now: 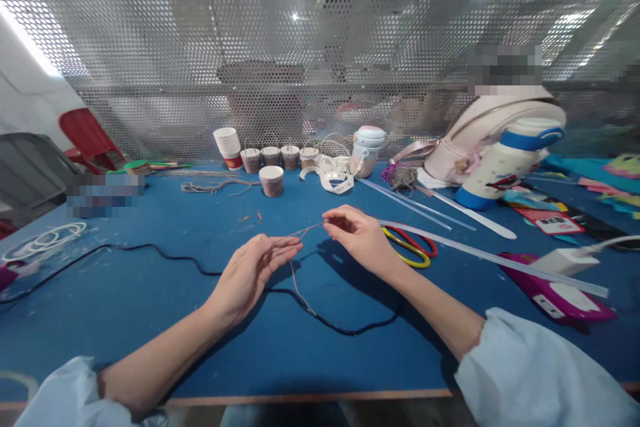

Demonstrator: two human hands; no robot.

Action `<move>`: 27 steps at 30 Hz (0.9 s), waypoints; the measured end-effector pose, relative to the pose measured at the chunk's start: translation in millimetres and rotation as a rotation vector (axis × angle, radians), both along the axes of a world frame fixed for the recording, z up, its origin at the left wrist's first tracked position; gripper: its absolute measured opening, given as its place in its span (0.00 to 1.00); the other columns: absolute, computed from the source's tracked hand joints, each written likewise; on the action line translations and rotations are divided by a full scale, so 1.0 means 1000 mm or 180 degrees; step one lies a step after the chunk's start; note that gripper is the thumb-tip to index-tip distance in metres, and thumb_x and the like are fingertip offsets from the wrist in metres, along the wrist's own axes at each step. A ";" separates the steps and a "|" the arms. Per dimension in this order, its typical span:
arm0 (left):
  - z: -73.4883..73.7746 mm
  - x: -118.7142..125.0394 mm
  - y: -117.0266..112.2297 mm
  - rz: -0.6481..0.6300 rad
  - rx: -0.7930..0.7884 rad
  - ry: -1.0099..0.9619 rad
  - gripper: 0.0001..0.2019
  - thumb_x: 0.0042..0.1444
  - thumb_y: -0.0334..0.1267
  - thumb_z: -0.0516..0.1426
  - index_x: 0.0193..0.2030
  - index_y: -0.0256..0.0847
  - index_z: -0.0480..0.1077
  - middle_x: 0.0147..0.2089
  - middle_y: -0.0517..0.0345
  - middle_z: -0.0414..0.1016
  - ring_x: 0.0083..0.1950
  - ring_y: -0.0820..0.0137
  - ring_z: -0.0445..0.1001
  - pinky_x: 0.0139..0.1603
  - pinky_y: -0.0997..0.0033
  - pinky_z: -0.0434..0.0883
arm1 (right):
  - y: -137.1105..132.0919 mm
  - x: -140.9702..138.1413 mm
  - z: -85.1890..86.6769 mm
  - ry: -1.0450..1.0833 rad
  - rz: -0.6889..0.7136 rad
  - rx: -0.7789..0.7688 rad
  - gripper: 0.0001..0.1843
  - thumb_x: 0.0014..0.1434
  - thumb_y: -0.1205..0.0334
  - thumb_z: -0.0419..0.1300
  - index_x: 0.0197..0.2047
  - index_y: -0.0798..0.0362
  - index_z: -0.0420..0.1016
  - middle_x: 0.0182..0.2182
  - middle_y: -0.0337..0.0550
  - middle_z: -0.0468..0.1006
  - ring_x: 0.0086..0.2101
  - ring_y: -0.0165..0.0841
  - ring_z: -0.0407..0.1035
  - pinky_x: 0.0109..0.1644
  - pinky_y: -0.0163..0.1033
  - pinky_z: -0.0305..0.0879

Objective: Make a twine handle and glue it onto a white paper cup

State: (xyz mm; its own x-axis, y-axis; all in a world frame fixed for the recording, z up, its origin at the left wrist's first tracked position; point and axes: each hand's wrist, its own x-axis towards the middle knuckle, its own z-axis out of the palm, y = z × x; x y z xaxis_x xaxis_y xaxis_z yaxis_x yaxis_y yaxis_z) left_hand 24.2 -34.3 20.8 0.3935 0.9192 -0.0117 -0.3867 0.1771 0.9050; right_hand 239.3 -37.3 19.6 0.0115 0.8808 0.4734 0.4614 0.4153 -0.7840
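A thin strand of grey yarn (311, 227) stretches between my two hands above the blue table. My right hand (361, 235) pinches one end with thumb and fingertips. My left hand (253, 270) has long, straight fingers held close together, with the yarn caught between thumb and fingers; the exact grip is partly hidden. A loose tail of yarn hangs below to the tabletop, near a black cable (345, 331). Beyond my hands stands a yarn-wrapped paper cup (271, 182). Scissors (411, 255) with yellow and red handles lie beside my right wrist.
Several wrapped cups (270, 156) with handles and stacked paper cups (227, 143) line the back. At right are clear glue sticks (500, 257), a magenta glue gun (560, 297), a bottle (500, 163) and a pale backpack (455, 140). Loose grey yarn (215, 185) lies back left.
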 end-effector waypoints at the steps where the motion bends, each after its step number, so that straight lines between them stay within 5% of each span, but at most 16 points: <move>1: 0.001 -0.001 0.001 -0.0034 -0.0005 0.0018 0.15 0.58 0.43 0.56 0.35 0.31 0.75 0.47 0.39 0.79 0.52 0.58 0.76 0.62 0.58 0.66 | -0.001 -0.001 0.001 0.0023 -0.0008 -0.0017 0.08 0.58 0.58 0.59 0.37 0.53 0.75 0.32 0.40 0.73 0.29 0.29 0.69 0.35 0.37 0.68; 5: 0.007 -0.006 0.002 -0.0080 -0.0058 0.0136 0.15 0.59 0.41 0.55 0.37 0.29 0.76 0.48 0.38 0.78 0.52 0.57 0.76 0.60 0.59 0.68 | -0.008 -0.010 0.002 0.0546 -0.0009 -0.0212 0.09 0.56 0.58 0.60 0.38 0.53 0.73 0.35 0.41 0.74 0.27 0.28 0.70 0.33 0.37 0.70; 9: 0.013 -0.009 0.001 0.0092 -0.0115 0.0066 0.14 0.60 0.37 0.53 0.35 0.29 0.76 0.47 0.38 0.79 0.51 0.58 0.77 0.59 0.61 0.70 | -0.017 -0.028 0.001 0.1765 0.0034 -0.0666 0.22 0.53 0.57 0.63 0.50 0.53 0.65 0.45 0.47 0.73 0.26 0.27 0.71 0.28 0.37 0.73; 13: 0.014 -0.010 -0.003 0.0081 -0.0162 0.0055 0.15 0.61 0.36 0.51 0.34 0.29 0.76 0.46 0.39 0.80 0.50 0.59 0.78 0.58 0.62 0.71 | -0.020 -0.038 0.003 0.2494 0.0200 -0.0849 0.24 0.51 0.57 0.65 0.49 0.52 0.65 0.39 0.42 0.75 0.24 0.27 0.71 0.24 0.35 0.72; 18: 0.011 -0.013 -0.005 -0.0050 -0.0199 0.0107 0.15 0.61 0.37 0.52 0.35 0.29 0.76 0.47 0.39 0.79 0.51 0.57 0.77 0.57 0.62 0.72 | -0.017 -0.032 0.007 0.2710 0.0314 -0.0861 0.16 0.49 0.58 0.67 0.39 0.56 0.71 0.33 0.41 0.78 0.22 0.24 0.70 0.24 0.32 0.71; 27: 0.019 -0.018 -0.006 -0.0131 -0.0182 0.0084 0.15 0.60 0.38 0.54 0.35 0.28 0.77 0.46 0.39 0.80 0.51 0.57 0.77 0.55 0.65 0.73 | -0.018 -0.027 0.008 0.2662 0.0472 -0.1033 0.16 0.45 0.54 0.70 0.28 0.57 0.72 0.23 0.41 0.78 0.18 0.26 0.68 0.17 0.31 0.67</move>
